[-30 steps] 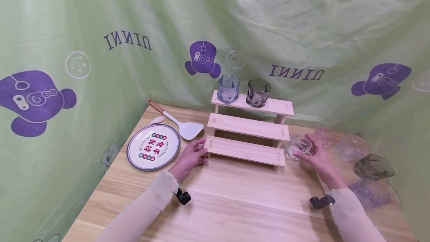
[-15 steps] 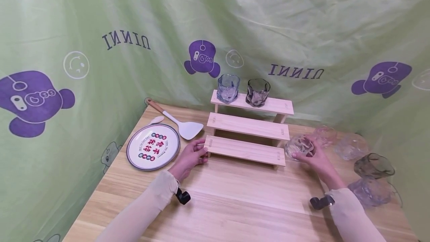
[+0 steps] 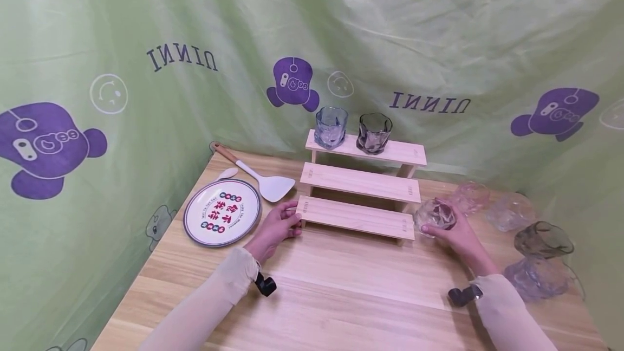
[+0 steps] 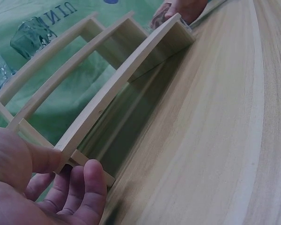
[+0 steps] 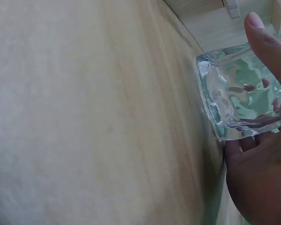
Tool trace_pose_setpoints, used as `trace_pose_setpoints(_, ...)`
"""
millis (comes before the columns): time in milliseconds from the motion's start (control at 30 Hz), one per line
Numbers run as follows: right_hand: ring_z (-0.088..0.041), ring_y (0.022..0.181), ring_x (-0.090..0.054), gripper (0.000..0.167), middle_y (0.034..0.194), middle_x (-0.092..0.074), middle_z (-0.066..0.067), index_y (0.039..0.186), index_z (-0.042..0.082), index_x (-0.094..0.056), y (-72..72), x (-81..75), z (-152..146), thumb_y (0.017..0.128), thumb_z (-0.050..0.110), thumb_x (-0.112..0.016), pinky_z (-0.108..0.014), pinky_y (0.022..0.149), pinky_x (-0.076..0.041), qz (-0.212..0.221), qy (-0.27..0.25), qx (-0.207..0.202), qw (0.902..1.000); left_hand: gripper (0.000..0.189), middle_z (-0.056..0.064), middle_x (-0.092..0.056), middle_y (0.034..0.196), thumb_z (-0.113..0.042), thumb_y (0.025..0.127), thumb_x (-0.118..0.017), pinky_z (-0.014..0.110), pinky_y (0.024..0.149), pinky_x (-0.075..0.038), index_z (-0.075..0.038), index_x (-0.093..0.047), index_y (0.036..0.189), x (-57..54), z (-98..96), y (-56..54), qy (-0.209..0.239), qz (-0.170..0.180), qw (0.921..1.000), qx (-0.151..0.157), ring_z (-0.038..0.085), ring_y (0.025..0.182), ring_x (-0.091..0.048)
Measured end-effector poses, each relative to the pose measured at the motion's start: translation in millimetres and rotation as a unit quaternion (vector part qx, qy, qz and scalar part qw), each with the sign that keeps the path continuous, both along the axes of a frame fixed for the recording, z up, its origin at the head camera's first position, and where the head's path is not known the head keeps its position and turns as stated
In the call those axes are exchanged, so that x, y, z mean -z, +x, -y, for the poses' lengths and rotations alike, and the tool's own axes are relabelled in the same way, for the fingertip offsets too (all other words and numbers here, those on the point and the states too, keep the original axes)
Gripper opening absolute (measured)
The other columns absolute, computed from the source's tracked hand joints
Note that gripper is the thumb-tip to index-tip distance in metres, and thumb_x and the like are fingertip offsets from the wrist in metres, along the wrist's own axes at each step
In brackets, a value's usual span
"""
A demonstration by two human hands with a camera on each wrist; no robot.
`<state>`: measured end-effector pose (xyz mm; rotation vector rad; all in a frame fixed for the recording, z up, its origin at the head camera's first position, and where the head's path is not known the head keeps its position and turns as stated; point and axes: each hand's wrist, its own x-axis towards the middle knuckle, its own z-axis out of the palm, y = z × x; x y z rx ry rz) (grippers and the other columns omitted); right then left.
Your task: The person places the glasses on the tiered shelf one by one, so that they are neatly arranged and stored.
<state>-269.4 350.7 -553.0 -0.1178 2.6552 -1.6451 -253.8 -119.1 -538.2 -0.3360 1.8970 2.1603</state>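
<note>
My left hand point(image 3: 277, 227) grips the left end of the lowest step of a three-tier wooden display stand point(image 3: 356, 218). In the left wrist view its thumb lies over the board, with the fingers point(image 4: 91, 180) curled below. By the stand's right end, my right hand point(image 3: 458, 232) holds a clear glass tumbler point(image 3: 434, 214). The right wrist view shows the thumb and fingers on opposite sides of this glass point(image 5: 243, 93), its base close to the tabletop. A blue glass point(image 3: 331, 129) and a grey glass point(image 3: 374, 134) stand on the top tier.
At right are a pink glass point(image 3: 470, 197), a clear glass point(image 3: 510, 213), a dark glass point(image 3: 543, 240) and a bluish glass point(image 3: 536, 278). Left of the stand lie a plate point(image 3: 222, 213), a white spatula point(image 3: 275, 188) and a small spoon point(image 3: 228, 173). Green printed cloth point(image 3: 205, 102) hangs behind.
My right thumb has come slightly lower along the clear tumbler, and the glass has shifted a little toward me. My left hand stays in place on the stand.
</note>
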Motion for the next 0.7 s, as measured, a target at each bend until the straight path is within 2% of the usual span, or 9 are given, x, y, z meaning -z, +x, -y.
trace_pose_setpoints(100, -0.038, 0.127, -0.044, 0.100, 0.145, -0.044, -0.026, 0.158, 0.006, -0.028, 0.3, 2.5, 1.8, 0.078, 0.011, -0.089, -0.046, 0.112, -0.035, -0.005, -0.015, 0.006, 0.9999, 0.048, 0.014, -0.053, 0.112, 0.003, 0.097, -0.062, 0.037, 0.079, -0.062, -0.004, -0.049, 0.143, 0.7, 0.8, -0.7, 0.002, -0.001, 1.0000, 0.000, 0.024, 0.091, -0.059)
trace_pose_setpoints(200, -0.031, 0.124, -0.046, 0.099, 0.144, -0.046, -0.024, 0.158, 0.007, -0.030, -0.1, 5.5, 3.1, 0.078, 0.011, -0.089, -0.020, 0.102, -0.039, -0.011, -0.017, 0.015, 0.9997, 0.048, 0.015, -0.053, 0.113, 0.002, 0.097, -0.062, 0.038, 0.080, -0.062, -0.003, -0.049, 0.143, 2.1, 1.8, -1.7, 0.003, -0.002, 1.0000, 0.002, 0.024, 0.090, -0.059)
trace_pose_setpoints(267, -0.029, 0.123, -0.047, 0.098, 0.143, -0.047, -0.024, 0.157, 0.007, -0.031, 0.1, 6.7, 3.8, 0.079, 0.012, -0.089, -0.011, 0.095, -0.038, -0.022, -0.013, 0.022, 0.9995, 0.049, 0.015, -0.053, 0.113, 0.002, 0.097, -0.063, 0.038, 0.080, -0.061, -0.003, -0.048, 0.143, 2.6, 1.7, -2.2, 0.005, -0.002, 1.0000, 0.004, 0.024, 0.091, -0.059)
trace_pose_setpoints(467, -0.030, 0.121, -0.048, 0.095, 0.141, -0.048, -0.023, 0.156, 0.007, -0.033, 1.4, 6.5, 8.5, 0.079, 0.015, -0.089, -0.007, 0.092, -0.038, -0.035, -0.014, 0.046, 0.9982, 0.049, 0.015, -0.053, 0.114, 0.003, 0.097, -0.062, 0.040, 0.082, -0.061, -0.004, -0.048, 0.144, 2.4, 1.3, -1.8, 0.008, 0.000, 1.0000, 0.003, 0.025, 0.093, -0.059)
trace_pose_setpoints(567, -0.031, 0.123, -0.047, 0.093, 0.143, -0.046, -0.023, 0.157, 0.008, -0.032, 3.1, 5.2, 8.7, 0.083, 0.018, -0.087, -0.010, 0.093, -0.040, -0.023, -0.019, 0.056, 0.9980, 0.049, 0.015, -0.053, 0.113, 0.003, 0.097, -0.062, 0.040, 0.082, -0.061, -0.004, -0.048, 0.144, 1.1, 1.0, -0.9, 0.006, 0.002, 1.0000, 0.001, 0.025, 0.092, -0.059)
trace_pose_setpoints(700, -0.030, 0.125, -0.046, 0.089, 0.145, -0.046, -0.022, 0.158, 0.010, -0.030, 4.8, 0.1, 5.5, 0.087, 0.024, -0.083, -0.015, 0.097, -0.041, -0.020, 0.002, 0.059, 0.9981, 0.049, 0.015, -0.054, 0.114, 0.003, 0.097, -0.062, 0.039, 0.081, -0.062, -0.005, -0.049, 0.144, 0.2, 1.0, -0.5, 0.005, 0.002, 1.0000, 0.000, 0.025, 0.092, -0.060)
